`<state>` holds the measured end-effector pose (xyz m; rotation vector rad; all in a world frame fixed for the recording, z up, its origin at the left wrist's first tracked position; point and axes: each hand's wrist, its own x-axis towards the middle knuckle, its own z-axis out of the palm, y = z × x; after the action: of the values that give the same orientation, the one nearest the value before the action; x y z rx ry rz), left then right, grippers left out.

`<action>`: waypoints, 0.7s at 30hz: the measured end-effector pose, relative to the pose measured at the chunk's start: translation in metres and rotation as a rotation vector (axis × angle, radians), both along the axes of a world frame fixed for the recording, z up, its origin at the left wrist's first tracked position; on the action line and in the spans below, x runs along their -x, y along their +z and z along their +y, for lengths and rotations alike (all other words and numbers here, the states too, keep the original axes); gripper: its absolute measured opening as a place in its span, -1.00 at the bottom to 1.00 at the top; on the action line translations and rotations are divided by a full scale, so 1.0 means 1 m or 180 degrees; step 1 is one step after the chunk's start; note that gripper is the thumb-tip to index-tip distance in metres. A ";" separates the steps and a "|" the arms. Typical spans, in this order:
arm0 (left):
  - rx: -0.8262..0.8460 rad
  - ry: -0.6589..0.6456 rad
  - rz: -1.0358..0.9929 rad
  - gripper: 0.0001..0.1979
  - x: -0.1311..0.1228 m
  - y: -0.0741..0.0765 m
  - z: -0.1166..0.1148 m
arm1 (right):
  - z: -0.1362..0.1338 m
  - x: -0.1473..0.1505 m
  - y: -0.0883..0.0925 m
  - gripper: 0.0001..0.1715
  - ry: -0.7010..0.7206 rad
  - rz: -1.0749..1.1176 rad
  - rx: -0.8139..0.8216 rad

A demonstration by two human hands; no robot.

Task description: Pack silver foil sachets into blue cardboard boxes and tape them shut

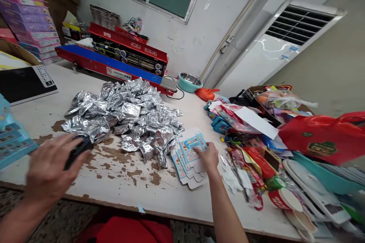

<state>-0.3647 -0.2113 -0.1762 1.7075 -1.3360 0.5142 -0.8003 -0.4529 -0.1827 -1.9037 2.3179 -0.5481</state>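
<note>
cartons [186, 165] lie flat, fanned at one o'clock, my right hand [210, 156] half-curled with thumb on the top one; i can't tell if it pinches. light pressure should avoid creases. my blurred left hand [54, 164], half-open, curves over a black object [79, 151] at ten, hold unclear. foil pouches [137, 108] crowd twelve; packets [262, 163] hem two.

Flat blue cartons [186, 159], fanned beside silver packets [131, 112]

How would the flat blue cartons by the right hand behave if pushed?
The cartons look thin, so they are probably light and somewhat bendable. Fanned in overlapping layers, they would likely slide over one another. Lying flat, they seem unlikely to tip.
</note>
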 end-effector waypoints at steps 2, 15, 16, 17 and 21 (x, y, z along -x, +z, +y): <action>-0.0135 -0.0311 -0.0254 -0.59 0.021 -0.014 -0.004 | -0.002 0.008 0.001 -0.49 -0.0031 -0.0228 0.0024; -0.0261 -0.1117 -0.0306 -0.73 0.069 -0.048 -0.026 | 0.001 0.018 0.006 -0.42 -0.0188 -0.0391 0.0638; -0.0264 -0.1178 -0.0274 -0.74 0.074 -0.048 -0.028 | 0.001 0.016 0.003 -0.27 -0.0170 -0.0374 0.0596; -0.0260 -0.1235 -0.0257 -0.75 0.079 -0.048 -0.030 | 0.001 0.015 -0.001 -0.13 -0.0152 -0.0364 0.0527; -0.0266 -0.1451 -0.0282 -0.79 0.093 -0.053 -0.037 | -0.003 0.016 -0.020 -0.32 -0.0117 -0.0491 0.0138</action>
<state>-0.4576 -0.2484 -0.2296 1.3922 -1.7680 0.2747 -0.8159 -0.4562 -0.2027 -1.7710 2.2651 -0.7275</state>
